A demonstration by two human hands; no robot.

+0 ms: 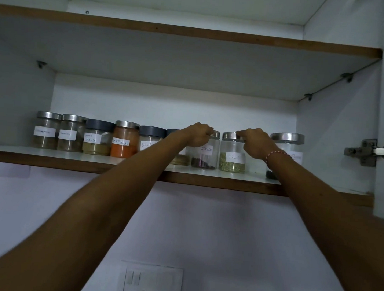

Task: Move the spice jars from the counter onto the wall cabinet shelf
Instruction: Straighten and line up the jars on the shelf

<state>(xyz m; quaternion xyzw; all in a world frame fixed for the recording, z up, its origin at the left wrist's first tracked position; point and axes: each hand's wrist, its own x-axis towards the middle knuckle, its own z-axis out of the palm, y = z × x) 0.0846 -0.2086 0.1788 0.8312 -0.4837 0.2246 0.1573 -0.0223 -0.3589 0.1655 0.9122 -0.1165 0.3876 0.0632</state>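
Observation:
Several labelled spice jars stand in a row on the wall cabinet shelf [76, 156]. My left hand [199, 134] grips the lid of the Cloves jar [205, 155], which rests on the shelf. My right hand [256, 143], with a red thread at the wrist, holds the lid of the Fennel jar [231, 160] beside it. Left of them stand a black pepper jar [150, 141], an orange chilli powder jar [124, 140], a garam masala jar [96, 139] and two steel-lidded jars [57, 131]. A larger steel-lidded jar [290, 145] stands to the right, partly hidden by my right arm.
An upper shelf [191, 34] hangs close above the jars. The cabinet's right side wall carries a metal door hinge [366, 152]. Below the shelf is a bare wall with a white switch panel [151, 280].

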